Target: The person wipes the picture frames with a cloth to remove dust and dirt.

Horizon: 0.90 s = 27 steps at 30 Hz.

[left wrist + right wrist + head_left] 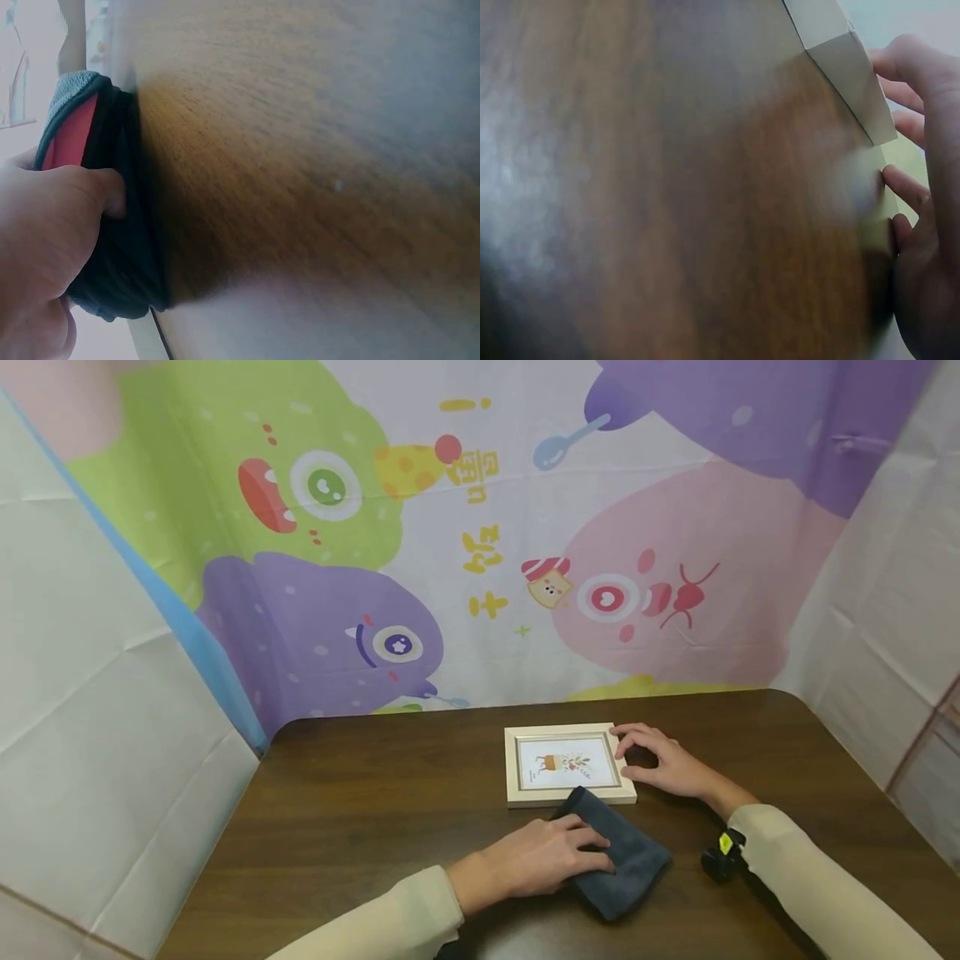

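Note:
My left hand grips a folded dark grey cloth over the table. In the left wrist view the thumb presses on the cloth, and a red patch shows inside its fold. The cloth's far corner overlaps the near edge of a cream picture frame, which lies flat, face up, with a deer-and-plant print. At the frame's right side, my right hand holds the edge with bent fingers and thumb. The right wrist view shows the frame's corner beside those fingers; their exact contact is partly hidden.
Both items are on a dark brown wooden table with rounded far corners. Behind it hangs a cloth backdrop printed with cartoon monsters. Pale sheets hang at both sides. A small black device sits at the right wrist.

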Each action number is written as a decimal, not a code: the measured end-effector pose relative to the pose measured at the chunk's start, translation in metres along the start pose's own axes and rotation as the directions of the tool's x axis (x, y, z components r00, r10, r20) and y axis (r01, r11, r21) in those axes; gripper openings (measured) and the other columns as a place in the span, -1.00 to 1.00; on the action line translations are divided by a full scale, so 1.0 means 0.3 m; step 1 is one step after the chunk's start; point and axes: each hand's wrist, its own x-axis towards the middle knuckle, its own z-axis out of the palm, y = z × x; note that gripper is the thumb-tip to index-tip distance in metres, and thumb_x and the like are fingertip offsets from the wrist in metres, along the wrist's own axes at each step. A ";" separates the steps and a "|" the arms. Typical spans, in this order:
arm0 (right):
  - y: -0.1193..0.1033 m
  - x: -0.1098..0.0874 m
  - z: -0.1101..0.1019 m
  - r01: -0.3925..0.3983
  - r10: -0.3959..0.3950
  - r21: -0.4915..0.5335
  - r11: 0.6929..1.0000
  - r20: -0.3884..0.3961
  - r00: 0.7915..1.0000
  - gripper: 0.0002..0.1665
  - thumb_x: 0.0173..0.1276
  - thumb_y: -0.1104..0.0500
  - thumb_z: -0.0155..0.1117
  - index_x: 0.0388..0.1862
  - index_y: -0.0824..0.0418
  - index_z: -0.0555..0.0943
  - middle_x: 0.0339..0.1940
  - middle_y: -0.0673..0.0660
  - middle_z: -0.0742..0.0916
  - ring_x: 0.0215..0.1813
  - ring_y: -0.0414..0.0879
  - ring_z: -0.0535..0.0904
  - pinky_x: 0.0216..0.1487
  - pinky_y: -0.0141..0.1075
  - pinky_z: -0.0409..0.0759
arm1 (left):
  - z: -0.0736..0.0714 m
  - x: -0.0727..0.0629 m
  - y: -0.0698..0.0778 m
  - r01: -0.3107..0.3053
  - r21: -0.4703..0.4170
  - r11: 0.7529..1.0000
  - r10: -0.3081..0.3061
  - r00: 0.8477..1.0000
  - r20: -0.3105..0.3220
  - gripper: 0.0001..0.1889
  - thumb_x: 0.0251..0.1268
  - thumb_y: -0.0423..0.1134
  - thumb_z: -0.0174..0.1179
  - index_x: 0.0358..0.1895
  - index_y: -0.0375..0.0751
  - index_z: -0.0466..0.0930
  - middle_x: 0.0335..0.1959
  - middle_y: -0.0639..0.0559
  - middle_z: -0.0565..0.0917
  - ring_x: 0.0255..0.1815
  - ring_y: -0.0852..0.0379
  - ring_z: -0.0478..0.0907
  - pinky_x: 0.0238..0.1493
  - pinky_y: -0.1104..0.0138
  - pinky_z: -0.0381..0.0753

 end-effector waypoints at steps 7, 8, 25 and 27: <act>0.008 0.004 0.003 -0.010 0.010 -0.004 1.000 0.003 1.000 -0.79 0.59 0.21 0.49 0.04 -0.07 0.68 0.64 0.39 0.55 0.64 0.59 0.35 0.36 0.75 0.18 | -0.004 0.001 -0.013 -0.024 0.027 0.999 0.024 0.999 -0.028 -0.52 0.62 -0.30 0.32 0.43 0.32 0.72 0.43 0.26 0.77 0.25 0.24 0.72 0.08 0.49 0.78; 0.008 0.004 0.003 -0.010 0.010 -0.005 1.000 0.004 1.000 -0.79 0.59 0.20 0.48 0.05 -0.08 0.68 0.65 0.39 0.54 0.65 0.59 0.34 0.36 0.76 0.17 | -0.003 -0.002 -0.014 -0.026 0.028 0.999 0.027 0.999 -0.035 -0.52 0.63 -0.30 0.31 0.43 0.31 0.72 0.42 0.27 0.77 0.24 0.24 0.72 0.07 0.49 0.78; 0.008 0.002 0.008 -0.007 0.007 -0.007 1.000 0.019 1.000 -0.80 0.61 0.19 0.46 0.07 -0.09 0.68 0.66 0.40 0.53 0.67 0.60 0.33 0.37 0.71 0.18 | -0.019 -0.059 -0.046 -0.100 -0.013 0.995 0.096 0.980 -0.176 -0.53 0.62 -0.39 0.29 0.39 0.23 0.74 0.37 0.25 0.80 0.30 0.26 0.73 0.13 0.52 0.76; 0.008 0.001 0.008 0.000 0.000 -0.003 1.000 0.016 1.000 -0.80 0.61 0.20 0.46 0.06 -0.08 0.68 0.66 0.41 0.53 0.66 0.60 0.33 0.37 0.71 0.19 | -0.032 -0.068 -0.052 -0.106 -0.017 0.994 0.101 0.975 -0.197 -0.52 0.60 -0.41 0.31 0.38 0.23 0.75 0.37 0.25 0.80 0.31 0.26 0.73 0.11 0.51 0.77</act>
